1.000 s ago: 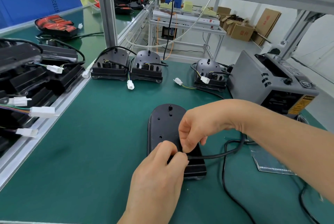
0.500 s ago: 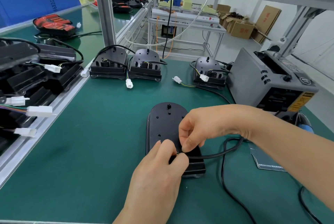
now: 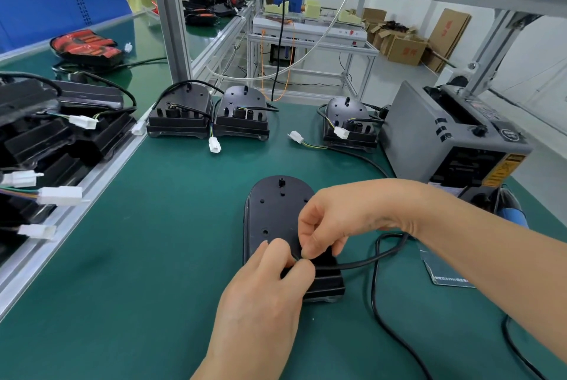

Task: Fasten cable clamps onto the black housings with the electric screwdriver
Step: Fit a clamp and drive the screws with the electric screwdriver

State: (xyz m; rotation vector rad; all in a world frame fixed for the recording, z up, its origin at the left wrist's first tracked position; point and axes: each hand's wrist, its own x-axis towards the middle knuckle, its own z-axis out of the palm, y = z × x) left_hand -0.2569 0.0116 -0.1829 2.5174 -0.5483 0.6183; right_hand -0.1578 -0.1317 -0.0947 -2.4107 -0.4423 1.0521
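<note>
Green mat, black housing flat mid-bench right in front of you: you're at the cable-seating step, nothing fastened yet. Housing looks matte, rounded far end, stepped near end, holes on its face bare. The cable comes in from the right, your left hand and right hand both pinch it at the near end with fingertips together; clamp hidden, so next you need it held over a hole and one hand free for the screwdriver.
</note>
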